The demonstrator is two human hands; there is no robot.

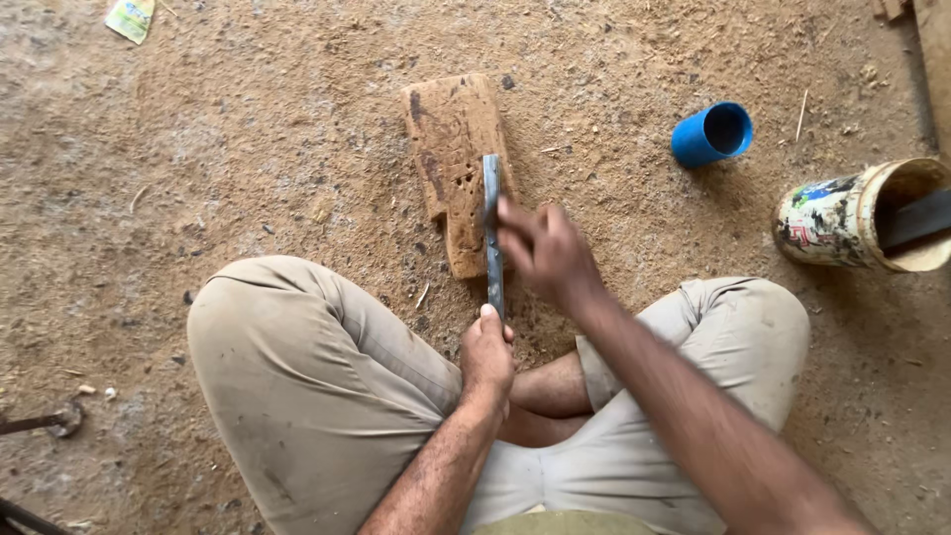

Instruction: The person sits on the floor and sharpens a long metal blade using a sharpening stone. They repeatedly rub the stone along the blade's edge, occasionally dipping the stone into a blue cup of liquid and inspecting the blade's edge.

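A person sits cross-legged on a sawdust-strewn dirt floor (248, 149), knees in khaki trousers (307, 376) spread wide, seen from the head camera looking down. Between the knees and just beyond them lies a worn wooden block (451, 149), pitted and dark-stained, flat on the ground. Across it, running lengthwise toward the person, rests a narrow grey metal bar (491, 213), its far end on the block and its near end reaching back toward the lap. The right hand (545, 253) sits on the bar's middle stretch over the block's near edge, fingers curled down and pressing against the metal; how fully they wrap it cannot be told. The left hand (485, 357) is closed in a fist around the bar's near end, thumb on top. To the right, well apart from the block, a printed can (827, 223) lies on its side with a dark flat piece inside its mouth, and a short blue pipe piece (708, 134) lies farther up. A small wrapper (131, 18) sits at the top left corner.
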